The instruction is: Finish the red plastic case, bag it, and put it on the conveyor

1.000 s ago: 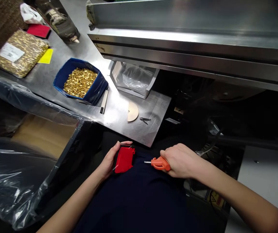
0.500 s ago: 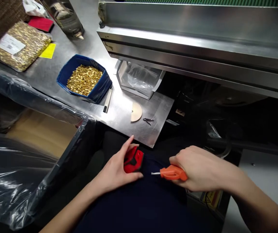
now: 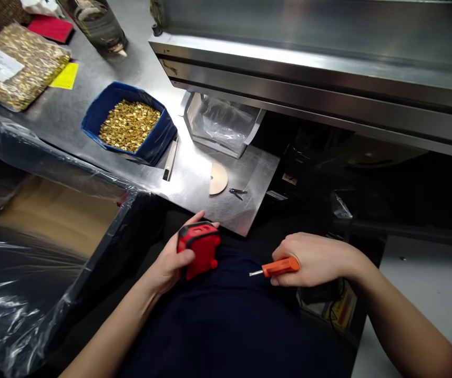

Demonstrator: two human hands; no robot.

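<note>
Far left, the blue bin of gold parts sits on the metal bench. Near centre, your left hand is wrapped round the red-and-black case, thumb on its left side, above the dark cloth. Case is blurred, so a guess: stiff plastic, fairly light, smooth faces a bit slippery. Grip it across the sides, off the small red knob. Right of it, your right hand grips the orange-handled tool, metal tip left, apart from the case. Should be light, rigid; hold the handle.
</note>
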